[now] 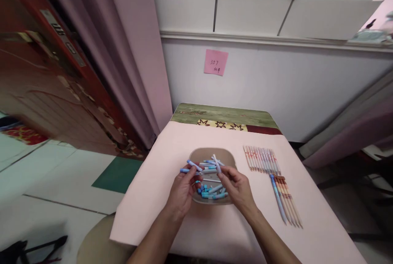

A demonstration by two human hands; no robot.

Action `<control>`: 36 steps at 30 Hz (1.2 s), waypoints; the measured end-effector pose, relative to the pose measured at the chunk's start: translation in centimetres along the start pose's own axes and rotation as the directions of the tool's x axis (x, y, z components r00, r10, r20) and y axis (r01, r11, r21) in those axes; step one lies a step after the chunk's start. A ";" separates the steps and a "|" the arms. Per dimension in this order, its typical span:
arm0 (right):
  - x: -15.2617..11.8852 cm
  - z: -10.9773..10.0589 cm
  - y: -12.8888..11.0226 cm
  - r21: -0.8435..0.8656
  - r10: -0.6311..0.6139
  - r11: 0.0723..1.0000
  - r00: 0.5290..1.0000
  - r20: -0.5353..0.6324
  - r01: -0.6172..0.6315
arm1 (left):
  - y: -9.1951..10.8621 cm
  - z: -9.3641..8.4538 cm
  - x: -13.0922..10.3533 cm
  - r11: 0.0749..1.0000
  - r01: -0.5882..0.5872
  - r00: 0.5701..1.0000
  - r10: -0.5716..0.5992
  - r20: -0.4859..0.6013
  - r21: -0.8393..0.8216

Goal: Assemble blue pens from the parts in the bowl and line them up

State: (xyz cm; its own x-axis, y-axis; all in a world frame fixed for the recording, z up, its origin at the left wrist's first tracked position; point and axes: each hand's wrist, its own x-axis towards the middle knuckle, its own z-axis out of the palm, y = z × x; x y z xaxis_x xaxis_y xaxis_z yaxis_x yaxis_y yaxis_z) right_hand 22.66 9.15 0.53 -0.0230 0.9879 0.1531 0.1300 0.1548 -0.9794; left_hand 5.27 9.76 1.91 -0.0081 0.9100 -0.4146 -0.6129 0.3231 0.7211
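Observation:
My left hand (182, 190) is closed over the left rim of a grey-beige plastic bin (200, 152), pinching blue pen parts (194, 165) between thumb and fingers. Across the bin, my right hand (238, 185) grips a pale lavender-white pen piece (216, 163), held nearly upright. Inside the bin lie several loose light-blue and white pen barrels (218, 195), with small blue caps (203, 190) near the front left. Whether the blue parts in my left hand are joined cannot be made out.
A row of patterned pens (260, 159) lies at the right of the pink-covered table (153, 182). Nearer me is a second group of orange-brown pens (288, 202), with a blue pen (278, 200) at its left. A white wall with a pink note (215, 62) stands behind.

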 end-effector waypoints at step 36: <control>5.1 -1.6 0.9 -0.920 0.226 0.389 0.962 0.154 0.056 | 2.8 0.3 -0.7 0.997 -0.053 0.996 0.049 0.074 0.056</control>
State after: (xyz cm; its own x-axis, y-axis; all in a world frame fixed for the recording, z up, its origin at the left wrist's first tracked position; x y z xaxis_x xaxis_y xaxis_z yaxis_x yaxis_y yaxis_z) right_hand 24.24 14.38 0.64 -0.1454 0.9848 -0.0948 0.9609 0.1177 -0.2506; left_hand 3.77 10.12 4.40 0.0206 0.9415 -0.3364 -0.5667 0.2882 0.7719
